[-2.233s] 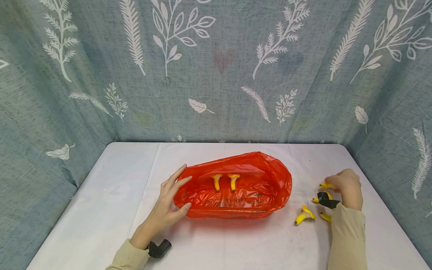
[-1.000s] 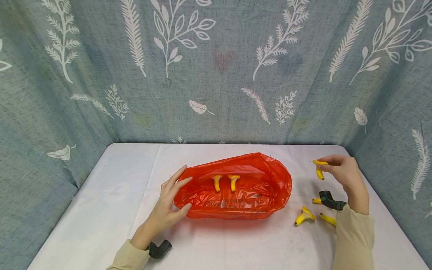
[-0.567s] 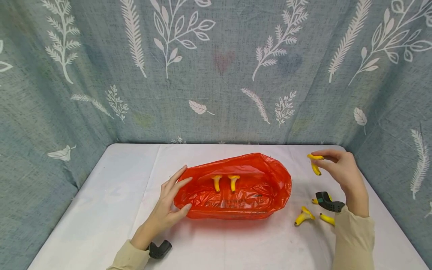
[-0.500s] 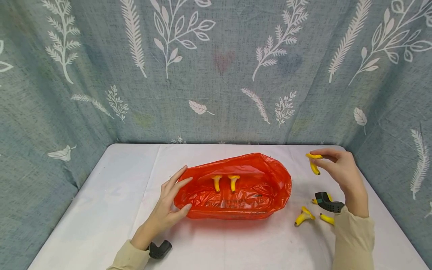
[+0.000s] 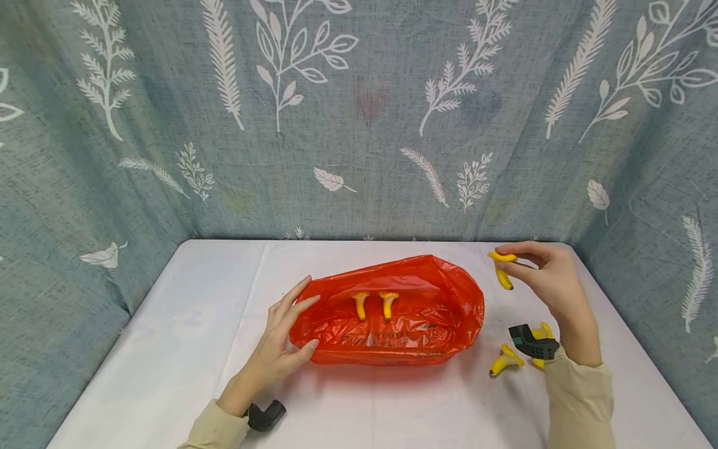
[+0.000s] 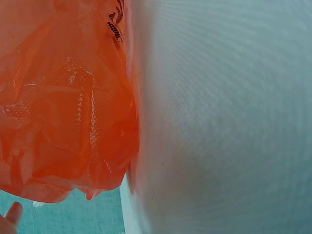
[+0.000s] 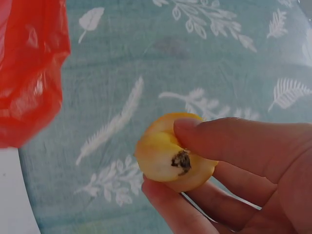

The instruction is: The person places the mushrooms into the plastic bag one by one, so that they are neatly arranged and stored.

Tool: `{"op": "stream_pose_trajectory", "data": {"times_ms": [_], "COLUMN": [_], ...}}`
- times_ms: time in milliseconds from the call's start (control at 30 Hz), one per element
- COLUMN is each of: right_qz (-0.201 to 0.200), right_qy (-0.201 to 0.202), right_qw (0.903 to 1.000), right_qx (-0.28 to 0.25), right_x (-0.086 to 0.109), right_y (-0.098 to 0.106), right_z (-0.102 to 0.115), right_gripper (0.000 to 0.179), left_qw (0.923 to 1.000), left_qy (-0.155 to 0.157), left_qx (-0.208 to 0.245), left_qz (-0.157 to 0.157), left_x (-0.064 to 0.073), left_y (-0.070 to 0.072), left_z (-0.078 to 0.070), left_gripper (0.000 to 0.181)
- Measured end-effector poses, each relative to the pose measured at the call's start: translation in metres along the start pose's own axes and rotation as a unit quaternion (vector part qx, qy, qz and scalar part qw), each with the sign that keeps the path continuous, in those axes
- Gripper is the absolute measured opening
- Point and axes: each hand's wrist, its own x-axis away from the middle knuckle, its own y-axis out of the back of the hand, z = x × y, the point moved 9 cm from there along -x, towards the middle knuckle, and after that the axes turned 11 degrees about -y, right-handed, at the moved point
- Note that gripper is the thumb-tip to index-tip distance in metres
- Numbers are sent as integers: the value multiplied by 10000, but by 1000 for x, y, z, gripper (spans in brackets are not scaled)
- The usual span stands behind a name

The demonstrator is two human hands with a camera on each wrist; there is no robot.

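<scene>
A red plastic bag lies in the middle of the table with its mouth held wide. Two yellow trumpet-shaped mushrooms lie inside it, stems pointing toward me. My left hand rests at the bag's left end, fingers spread and fairly straight, fingertips and thumb over the rim. In the left wrist view only a fingertip shows below the bag. Right of the bag, my right hand pinches another yellow mushroom by its cap, raised above the table. Its stem, with a dark end, hangs down.
A few more yellow mushrooms lie on the white table right of the bag, partly hidden by the black right wrist camera. A leaf-patterned curtain stands behind and at both sides.
My right hand has lifted a mushroom off the table at the right and moved with it up and left, toward the bag. The left hand and the bag have stayed in place.
</scene>
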Motion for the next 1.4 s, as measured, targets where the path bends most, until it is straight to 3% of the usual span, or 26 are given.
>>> {"op": "stream_pose_trajectory", "data": {"times_ms": [267,433,667,900,1100,1400], "right_qz": [297,397,627,750,965,1553], "right_qy": [126,219,41,220,333,353], "right_qw": [9987,9988,9980,9957,9862,9652], "right_qx": [-403,-185,105,504,1303,2073], "right_x": [4,4,4,1,-2,-13], "right_y": [-17,-32,-56,-73,-88,-118], "right_z": [14,19,25,39,54,67], "right_gripper": [29,25,21,14,11,3], "left_qw": [10000,10000,10000,10000,10000,10000], "left_qy": [-3,9,33,-11,-18,81], "left_qx": [-6,-15,-23,6,6,-18], "left_qz": [11,24,14,2,0,47], "left_x": [-2,-1,0,-1,-1,1], "left_y": [1,1,0,0,0,-1], "left_z": [-2,-2,-1,-1,-1,1], "left_gripper": [62,61,63,62,63,62]}}
